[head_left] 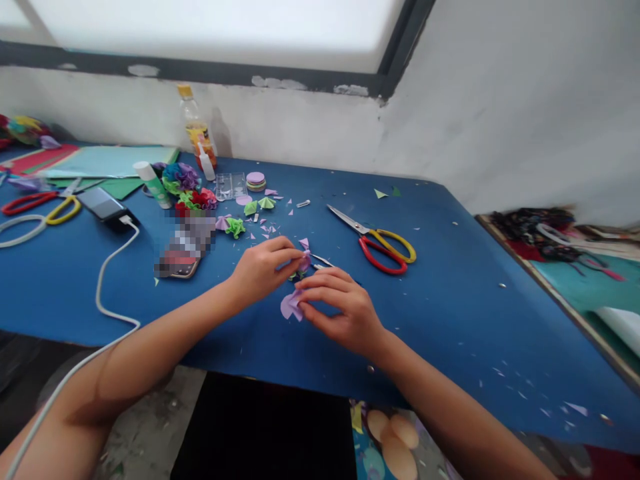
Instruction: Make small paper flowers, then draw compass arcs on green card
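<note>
Between the fingertips of my left hand (263, 267) is a small folded purple paper piece (305, 261). Thumb and fingers of my right hand (345, 308) pinch a larger purple paper petal (290, 305) with rounded lobes, held low over the blue table. Part of a green paper piece (296, 275) shows between the two hands. Just beyond them lies a thin pointed metal tool (323, 260), partly hidden by my right fingers; its kind I cannot make out. Scissors (383, 248) with red and yellow handles rest to the right, blades apart.
At the left are a phone (187, 247), a second device (104, 205) with a white cable (103, 280), a glue stick (153, 185) and paper flowers (183, 177). A bottle (195, 127) stands by the wall. Paper discs (256, 181) and scraps lie on the blue table (450, 320).
</note>
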A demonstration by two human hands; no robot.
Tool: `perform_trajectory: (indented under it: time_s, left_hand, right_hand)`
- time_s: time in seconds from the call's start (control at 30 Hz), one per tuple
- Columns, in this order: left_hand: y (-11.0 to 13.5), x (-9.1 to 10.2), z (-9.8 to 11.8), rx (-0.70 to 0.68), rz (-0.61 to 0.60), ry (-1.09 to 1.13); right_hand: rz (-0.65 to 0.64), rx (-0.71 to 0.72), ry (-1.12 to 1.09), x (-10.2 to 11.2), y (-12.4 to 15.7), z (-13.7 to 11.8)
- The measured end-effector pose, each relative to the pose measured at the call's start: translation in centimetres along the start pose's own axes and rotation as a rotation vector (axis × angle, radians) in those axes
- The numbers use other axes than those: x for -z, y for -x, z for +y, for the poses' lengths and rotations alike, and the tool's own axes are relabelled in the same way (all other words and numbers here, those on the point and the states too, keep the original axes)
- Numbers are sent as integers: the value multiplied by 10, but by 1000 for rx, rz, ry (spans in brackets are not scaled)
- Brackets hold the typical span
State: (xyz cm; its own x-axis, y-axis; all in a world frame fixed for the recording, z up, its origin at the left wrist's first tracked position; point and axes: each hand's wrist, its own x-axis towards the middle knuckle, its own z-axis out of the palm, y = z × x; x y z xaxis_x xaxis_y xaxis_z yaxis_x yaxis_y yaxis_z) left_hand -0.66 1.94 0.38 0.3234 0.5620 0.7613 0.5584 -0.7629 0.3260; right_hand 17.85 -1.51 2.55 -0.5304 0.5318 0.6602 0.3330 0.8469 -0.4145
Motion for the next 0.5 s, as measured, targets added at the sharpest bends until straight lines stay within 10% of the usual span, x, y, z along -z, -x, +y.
perform_trajectory:
  time_s: [0.5]
  left_hand:
    - [3,-2,22,181,-74,297]
  right_hand:
    - [85,-476,-108,7,-3,1]
